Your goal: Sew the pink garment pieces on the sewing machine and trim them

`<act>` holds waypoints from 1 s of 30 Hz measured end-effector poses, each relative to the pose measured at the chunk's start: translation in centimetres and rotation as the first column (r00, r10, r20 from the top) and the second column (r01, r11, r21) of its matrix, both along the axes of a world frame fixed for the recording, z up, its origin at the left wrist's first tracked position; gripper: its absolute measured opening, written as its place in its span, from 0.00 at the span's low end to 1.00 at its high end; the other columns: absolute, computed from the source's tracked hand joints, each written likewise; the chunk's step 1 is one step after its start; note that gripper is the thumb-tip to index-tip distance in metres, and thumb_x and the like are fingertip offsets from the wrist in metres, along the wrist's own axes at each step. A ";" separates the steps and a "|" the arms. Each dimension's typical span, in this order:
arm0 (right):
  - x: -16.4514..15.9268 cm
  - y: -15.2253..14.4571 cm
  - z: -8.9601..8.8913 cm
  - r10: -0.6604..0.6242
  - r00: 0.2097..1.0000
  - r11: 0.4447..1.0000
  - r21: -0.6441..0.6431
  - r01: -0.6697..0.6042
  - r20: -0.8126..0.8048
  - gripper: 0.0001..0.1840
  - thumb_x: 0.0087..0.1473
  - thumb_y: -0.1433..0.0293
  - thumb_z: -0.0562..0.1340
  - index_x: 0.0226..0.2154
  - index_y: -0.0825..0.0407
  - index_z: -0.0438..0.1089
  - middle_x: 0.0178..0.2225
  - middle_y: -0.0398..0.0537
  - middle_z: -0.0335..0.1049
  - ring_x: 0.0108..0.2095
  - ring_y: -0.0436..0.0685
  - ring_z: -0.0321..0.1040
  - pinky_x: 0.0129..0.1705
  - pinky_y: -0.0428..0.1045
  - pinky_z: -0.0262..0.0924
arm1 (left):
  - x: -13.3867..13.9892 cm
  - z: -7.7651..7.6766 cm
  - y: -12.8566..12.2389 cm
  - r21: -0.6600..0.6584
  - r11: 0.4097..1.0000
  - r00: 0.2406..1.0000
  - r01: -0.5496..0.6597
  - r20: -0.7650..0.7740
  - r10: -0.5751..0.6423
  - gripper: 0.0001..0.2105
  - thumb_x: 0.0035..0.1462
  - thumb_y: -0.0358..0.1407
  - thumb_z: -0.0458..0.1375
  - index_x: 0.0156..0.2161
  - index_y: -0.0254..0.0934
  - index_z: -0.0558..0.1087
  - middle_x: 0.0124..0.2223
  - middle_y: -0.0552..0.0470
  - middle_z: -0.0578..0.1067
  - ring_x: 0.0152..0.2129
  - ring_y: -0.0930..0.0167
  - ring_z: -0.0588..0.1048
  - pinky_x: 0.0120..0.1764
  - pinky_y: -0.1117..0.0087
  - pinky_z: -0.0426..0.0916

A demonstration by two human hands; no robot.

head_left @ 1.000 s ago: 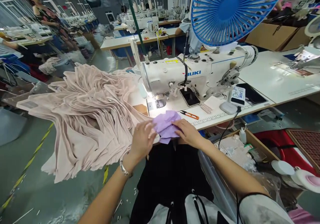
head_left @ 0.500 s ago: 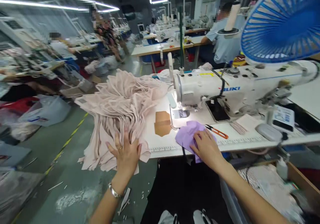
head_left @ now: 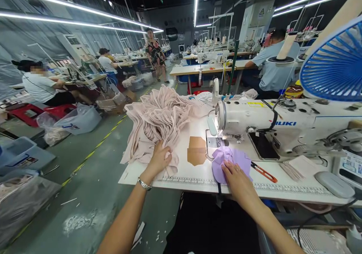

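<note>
Potentially, the fabric pile (head_left: 154, 122) at the left edge of the table (head_left: 198, 127) slips off if the left hand (head_left: 160, 159), grip unclear, drags it, the right hand (head_left: 237, 178) lying unclenched on purple cloth (head_left: 233, 156) near the front edge.

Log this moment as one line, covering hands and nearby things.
left hand: on beige cloth pile | right hand: on purple cloth | between hands: brown card | beside purple cloth: orange snips
</note>
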State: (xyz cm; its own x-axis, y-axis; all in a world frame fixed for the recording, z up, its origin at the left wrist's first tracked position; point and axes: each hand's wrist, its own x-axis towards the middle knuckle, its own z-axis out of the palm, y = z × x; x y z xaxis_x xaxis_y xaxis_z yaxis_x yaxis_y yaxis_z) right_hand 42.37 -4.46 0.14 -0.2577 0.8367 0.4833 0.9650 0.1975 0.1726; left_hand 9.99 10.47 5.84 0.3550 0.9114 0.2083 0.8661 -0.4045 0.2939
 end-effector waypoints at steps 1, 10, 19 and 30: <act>-0.1 0.0 -0.1 -0.009 1.000 1.000 0.002 0.009 -0.015 0.25 0.54 0.84 0.53 0.50 0.54 0.72 0.53 0.59 0.74 0.54 0.65 0.71 0.54 0.60 0.68 | -0.1 0.4 -0.6 0.021 1.000 1.000 -0.005 -0.009 0.006 0.06 0.59 0.35 0.57 0.33 0.37 0.75 0.65 0.40 0.64 0.65 0.51 0.59 0.63 0.41 0.57; -0.3 -0.8 1.2 0.089 0.980 0.989 -0.100 -0.107 -0.178 0.23 0.59 0.79 0.57 0.54 0.48 0.72 0.54 0.57 0.73 0.53 0.64 0.71 0.53 0.63 0.68 | 7.0 -0.8 -10.7 0.412 0.813 0.885 0.412 0.030 -0.464 0.11 0.66 0.30 0.50 0.43 0.36 0.76 0.57 0.42 0.76 0.58 0.64 0.70 0.61 0.57 0.66; 1.9 -2.8 2.0 -0.065 0.961 0.971 -0.240 -0.002 -0.270 0.19 0.63 0.72 0.59 0.56 0.50 0.71 0.55 0.59 0.72 0.57 0.64 0.67 0.63 0.69 0.56 | 12.8 -4.5 -11.8 0.075 0.846 0.832 0.527 -0.246 -0.497 0.39 0.55 0.46 0.67 0.68 0.36 0.60 0.69 0.32 0.59 0.66 0.43 0.58 0.62 0.37 0.57; 2.2 -4.6 3.6 -0.244 0.897 0.965 -0.187 0.186 -0.369 0.17 0.64 0.68 0.58 0.53 0.55 0.71 0.53 0.61 0.69 0.54 0.67 0.61 0.55 0.63 0.60 | 12.3 -2.6 -12.0 0.126 0.845 0.852 0.520 -0.142 -0.503 0.23 0.57 0.28 0.59 0.59 0.38 0.73 0.55 0.37 0.77 0.52 0.50 0.74 0.53 0.47 0.68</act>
State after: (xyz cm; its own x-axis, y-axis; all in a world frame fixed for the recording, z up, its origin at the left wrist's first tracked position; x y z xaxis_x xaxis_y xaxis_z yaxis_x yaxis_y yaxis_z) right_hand 44.59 -9.06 3.69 0.1184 0.9180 0.3785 0.9714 -0.0281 -0.2356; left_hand 22.27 -1.52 3.21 0.7883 0.5533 0.2692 0.5443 -0.8311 0.1142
